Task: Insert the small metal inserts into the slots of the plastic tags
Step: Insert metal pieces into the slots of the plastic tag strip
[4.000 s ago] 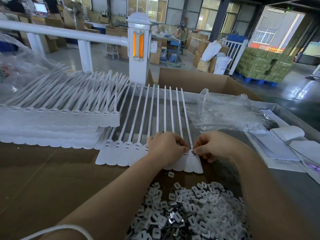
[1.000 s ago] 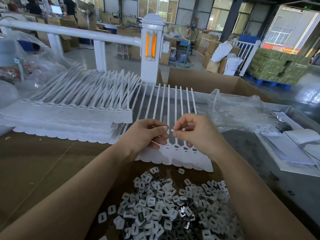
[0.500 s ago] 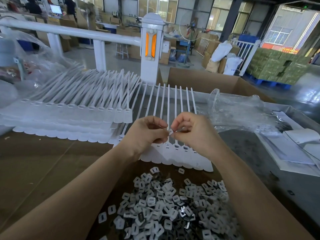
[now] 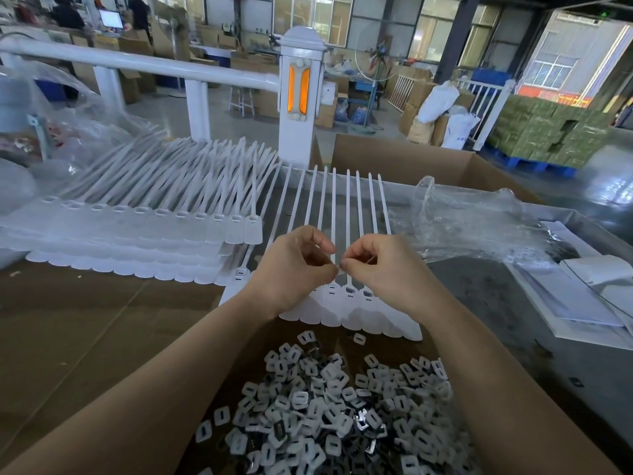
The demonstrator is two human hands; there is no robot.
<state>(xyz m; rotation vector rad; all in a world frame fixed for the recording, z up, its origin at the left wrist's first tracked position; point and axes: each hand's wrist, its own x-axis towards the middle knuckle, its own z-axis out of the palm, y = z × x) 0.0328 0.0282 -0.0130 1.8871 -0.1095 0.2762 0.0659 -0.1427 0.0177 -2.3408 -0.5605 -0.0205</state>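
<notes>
My left hand (image 4: 294,269) and right hand (image 4: 380,265) meet fingertip to fingertip above the row of tags (image 4: 346,303), both with fingers curled. Between them I pinch one small white insert (image 4: 339,267); which hand carries most of the grip I cannot tell, as the piece is nearly hidden.

Risks, as I judge them: the insert is tiny and probably slick, so a loose pinch during the hand-over could drop it among the straps or back into the pile (image 4: 329,413) at 6 o'clock. Turned the wrong way, it would likely jam at the slot (image 4: 350,289) mouth instead of seating. My wrists hover just over the tag heads; pressing down could skew the row and misalign the slots.

Materials and shapes: the tags are matte white plastic, each a flat paddle with a scalloped lower edge, a small rectangular slot near the top and a long thin strap running to 12 o'clock. The loose inserts are squarish, white-framed with a central window, some showing dark glinting metal. A stack of tags (image 4: 137,234) lies at 10 o'clock, crinkled clear film (image 4: 472,228) at 2 o'clock, on a brown cardboard-covered table (image 4: 85,337).
</notes>
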